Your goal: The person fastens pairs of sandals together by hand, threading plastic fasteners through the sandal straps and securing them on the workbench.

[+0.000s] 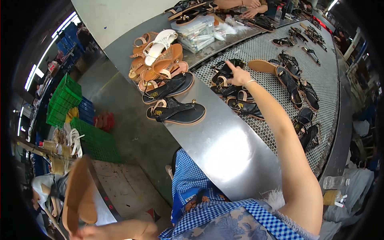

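Note:
At the lower left, my left hand (94,231) is closed around a pair of sandals (78,192), whose tan soles face up and blur with motion. My right arm stretches forward over the perforated conveyor belt (272,132). There my right hand (239,75) has its index finger and thumb apart, just over a group of black sandals (224,86); whether it touches them I cannot tell. Under my right wrist lies another black sandal (246,107). Two more black sandals, a nearer one (178,112) and a farther one (170,88), rest on the metal ledge (200,146).
Brown sandals (140,60) and a white sandal (160,46) are heaped past the black pair. Behind them stands a clear plastic box (195,34). More black sandals (292,82) dot the belt. Green crates (96,140) sit at the left. Another person's hands (252,8) show at the far end.

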Demonstrator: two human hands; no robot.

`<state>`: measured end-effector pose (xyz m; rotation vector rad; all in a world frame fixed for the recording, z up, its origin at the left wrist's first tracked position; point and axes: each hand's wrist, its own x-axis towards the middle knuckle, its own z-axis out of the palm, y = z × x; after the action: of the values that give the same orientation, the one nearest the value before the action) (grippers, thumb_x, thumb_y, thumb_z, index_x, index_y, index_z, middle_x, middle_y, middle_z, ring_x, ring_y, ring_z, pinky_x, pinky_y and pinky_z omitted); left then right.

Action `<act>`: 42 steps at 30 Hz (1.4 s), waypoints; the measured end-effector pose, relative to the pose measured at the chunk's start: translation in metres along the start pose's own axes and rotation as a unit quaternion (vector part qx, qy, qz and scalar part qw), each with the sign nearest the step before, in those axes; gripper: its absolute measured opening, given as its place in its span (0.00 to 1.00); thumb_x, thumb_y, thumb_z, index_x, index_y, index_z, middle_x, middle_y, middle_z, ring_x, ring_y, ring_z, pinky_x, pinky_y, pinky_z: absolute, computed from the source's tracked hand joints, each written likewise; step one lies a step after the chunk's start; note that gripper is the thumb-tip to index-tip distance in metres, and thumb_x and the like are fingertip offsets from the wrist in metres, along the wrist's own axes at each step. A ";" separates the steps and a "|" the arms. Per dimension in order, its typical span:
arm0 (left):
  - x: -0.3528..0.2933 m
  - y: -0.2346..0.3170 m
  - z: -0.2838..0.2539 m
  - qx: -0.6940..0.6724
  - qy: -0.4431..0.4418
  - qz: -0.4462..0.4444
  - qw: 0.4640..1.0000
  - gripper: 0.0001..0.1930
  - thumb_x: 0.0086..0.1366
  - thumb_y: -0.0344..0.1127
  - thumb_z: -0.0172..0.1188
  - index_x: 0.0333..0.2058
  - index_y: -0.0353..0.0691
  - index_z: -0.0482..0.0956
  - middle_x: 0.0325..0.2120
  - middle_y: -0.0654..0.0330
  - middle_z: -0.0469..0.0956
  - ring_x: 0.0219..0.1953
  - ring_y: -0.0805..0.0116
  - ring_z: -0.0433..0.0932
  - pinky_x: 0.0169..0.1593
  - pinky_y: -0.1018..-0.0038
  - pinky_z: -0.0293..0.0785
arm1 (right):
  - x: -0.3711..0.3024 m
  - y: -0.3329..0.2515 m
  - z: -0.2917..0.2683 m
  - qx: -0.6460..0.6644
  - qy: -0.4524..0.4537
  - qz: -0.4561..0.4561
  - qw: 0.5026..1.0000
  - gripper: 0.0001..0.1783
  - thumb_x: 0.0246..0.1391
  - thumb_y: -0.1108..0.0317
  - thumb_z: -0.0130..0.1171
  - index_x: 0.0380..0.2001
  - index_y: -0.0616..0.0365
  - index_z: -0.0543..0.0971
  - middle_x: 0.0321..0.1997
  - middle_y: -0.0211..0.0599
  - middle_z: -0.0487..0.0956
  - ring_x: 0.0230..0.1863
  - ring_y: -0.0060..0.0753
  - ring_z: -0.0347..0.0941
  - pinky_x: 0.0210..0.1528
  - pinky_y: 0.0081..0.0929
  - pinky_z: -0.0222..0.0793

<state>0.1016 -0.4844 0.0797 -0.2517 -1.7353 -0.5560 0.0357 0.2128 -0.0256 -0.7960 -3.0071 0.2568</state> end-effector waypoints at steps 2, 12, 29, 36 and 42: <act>0.026 0.068 0.019 -0.209 0.534 -0.052 0.817 0.13 0.56 0.34 0.57 0.42 0.50 0.73 0.31 0.63 0.72 0.31 0.65 0.73 0.26 0.75 0.68 | 0.013 0.014 0.030 -0.033 -0.016 -0.049 0.998 0.31 0.46 0.55 0.59 0.55 0.40 0.65 0.48 0.45 0.75 0.46 0.48 0.72 0.45 0.44 0.67; -0.076 0.193 0.172 -0.381 -0.143 -0.303 0.862 0.12 0.60 0.27 0.52 0.42 0.31 0.73 0.37 0.53 0.75 0.39 0.66 0.75 0.41 0.74 0.74 | -0.092 0.002 -0.067 0.024 0.434 -0.393 0.810 0.15 0.34 0.80 0.54 0.33 0.62 0.75 0.22 0.38 0.68 0.24 0.42 0.65 0.24 0.32 0.63; -0.192 0.285 0.153 -0.615 -0.571 -0.282 0.465 0.48 0.40 0.10 0.43 0.63 0.47 0.46 0.59 0.45 0.57 0.62 0.58 0.57 0.59 0.76 0.54 | -0.285 -0.025 -0.034 0.055 0.098 -0.370 0.922 0.29 0.30 0.64 0.68 0.43 0.51 0.76 0.37 0.30 0.76 0.44 0.35 0.66 0.50 0.35 0.59; -0.199 0.259 0.160 -0.529 -0.461 -0.536 0.470 0.39 0.46 0.14 0.50 0.60 0.35 0.52 0.57 0.51 0.59 0.58 0.59 0.62 0.55 0.71 0.65 | -0.375 0.017 -0.018 0.111 -0.095 0.008 0.989 0.06 0.44 0.65 0.60 0.25 0.55 0.81 0.24 0.39 0.78 0.25 0.40 0.74 0.30 0.31 0.69; -0.164 0.269 0.102 -0.544 -0.431 -0.130 0.708 0.12 0.56 0.19 0.49 0.39 0.32 0.74 0.40 0.55 0.74 0.35 0.70 0.72 0.42 0.75 0.69 | -0.430 0.017 0.004 0.094 -0.130 0.086 0.983 0.06 0.43 0.64 0.62 0.24 0.53 0.80 0.23 0.34 0.77 0.28 0.36 0.72 0.31 0.30 0.67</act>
<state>0.1764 -0.1819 -0.0312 -1.2830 -2.1027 -1.8996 0.4179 0.0143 -0.0223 -1.0800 -3.0830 0.6884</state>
